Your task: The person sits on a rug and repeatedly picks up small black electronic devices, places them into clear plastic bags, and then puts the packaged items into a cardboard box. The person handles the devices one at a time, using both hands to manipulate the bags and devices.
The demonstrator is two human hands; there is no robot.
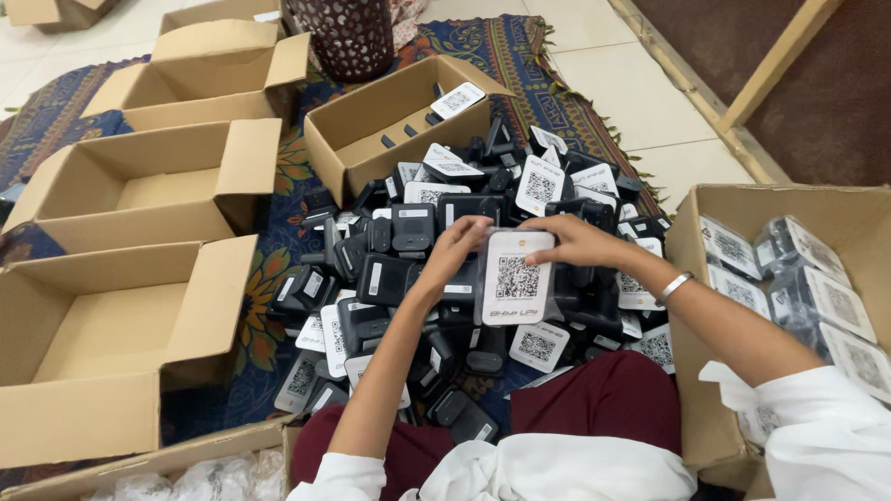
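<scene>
I see both hands raised over the middle of a heap of small black devices [436, 278] that lies on a patterned rug [278, 250] on the floor. My left hand [452, 249] is closed on the left edge of a white card-faced device [516, 276], fingers curled over its top left corner. My right hand [577, 241] grips the top right corner of the same device, thumb and fingers pinched on it. The device is held upright just above the heap, its white face with a square printed code turned toward the camera, roughly at the heap's centre. A silver bangle [675, 287] sits on the right wrist.

Along the rug's left edge stand three open cardboard boxes [139, 195], flaps out, in a row running from near to far. A fourth open box [390, 125] stands at the far edge of the heap; a few dark pieces and one white-faced device lie inside it. At the rug's right edge is a larger box [691, 306] holding plastic-wrapped white-faced units [817, 288]. A dark patterned container [351, 35] stands at the far end of the rug.
</scene>
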